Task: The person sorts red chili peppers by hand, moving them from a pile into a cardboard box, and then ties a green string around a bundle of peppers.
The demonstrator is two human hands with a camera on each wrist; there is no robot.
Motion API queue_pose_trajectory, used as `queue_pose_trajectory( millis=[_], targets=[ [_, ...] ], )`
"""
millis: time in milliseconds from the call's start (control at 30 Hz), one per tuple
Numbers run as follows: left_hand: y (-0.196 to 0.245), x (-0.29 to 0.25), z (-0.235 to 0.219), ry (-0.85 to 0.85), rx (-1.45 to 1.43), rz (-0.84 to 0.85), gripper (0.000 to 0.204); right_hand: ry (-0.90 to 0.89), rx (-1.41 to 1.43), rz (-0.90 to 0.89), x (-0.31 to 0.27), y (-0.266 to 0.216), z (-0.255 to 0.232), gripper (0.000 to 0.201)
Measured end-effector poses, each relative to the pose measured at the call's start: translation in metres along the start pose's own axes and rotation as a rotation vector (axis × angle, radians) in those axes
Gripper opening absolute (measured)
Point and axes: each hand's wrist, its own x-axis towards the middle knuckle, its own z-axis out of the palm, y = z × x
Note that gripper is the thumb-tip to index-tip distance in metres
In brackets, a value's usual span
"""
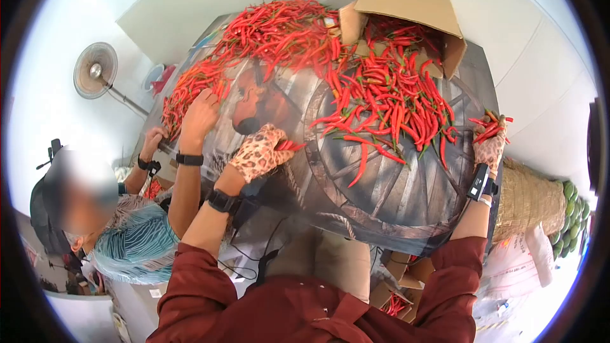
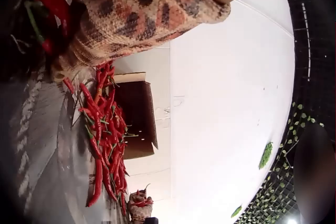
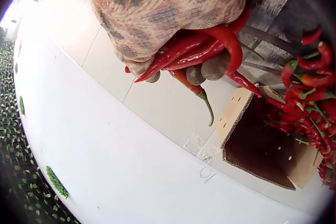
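Note:
Both hands wear leopard-print gloves. My left hand point(image 1: 262, 151), over the near left part of the table, grips a few red chili peppers point(image 1: 290, 146) whose tips stick out to the right. In the left wrist view, red chili peppers point(image 2: 52, 3) with a green stem show beside the glove. At the table's right edge, my right hand point(image 1: 490, 150) holds a small bunch of red chili peppers point(image 3: 194, 50), fingers curled round them. Between the hands and beyond them, loose chili peppers point(image 1: 397, 98) spill out of a tipped cardboard box point(image 1: 406, 3).
A larger heap of chili peppers point(image 1: 273, 32) covers the table's far left. At the left, another person's hands point(image 1: 202, 113) work near it. A standing fan point(image 1: 95, 70) is behind. Wrapped bundle point(image 1: 530, 200) stands right; cardboard boxes point(image 1: 397, 267) sit below the table.

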Motion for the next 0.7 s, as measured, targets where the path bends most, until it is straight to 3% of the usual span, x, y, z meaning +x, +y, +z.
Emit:
queue_pose_trajectory(
  millis=[300, 367, 400, 567, 633, 700],
  targets=[
    [0.024, 0.003, 0.012, 0.159, -0.001, 0.018, 0.025, 0.106, -0.015, 0.01, -0.01, 0.002, 0.013, 0.037],
    [0.025, 0.012, 0.015, 0.249, -0.151, -0.041, 0.032, 0.034, -0.021, 0.003, -0.013, 0.001, 0.009, 0.036],
    [0.04, 0.022, 0.003, 0.106, -0.444, -0.13, 0.031, 0.03, -0.057, -0.001, -0.011, 0.002, 0.008, 0.036],
    [0.053, 0.067, 0.01, 0.121, -0.444, -0.077, 0.044, 0.005, -0.054, 0.021, -0.016, 0.001, 0.016, 0.035],
    [0.053, 0.079, 0.022, 0.161, -0.181, -0.025, 0.046, 0.015, -0.058, 0.004, -0.014, 0.002, 0.012, 0.034],
    [0.059, 0.082, 0.017, 0.099, -0.167, -0.071, 0.047, 0.024, -0.062, -0.003, -0.014, 0.004, 0.013, 0.034]
  ],
)
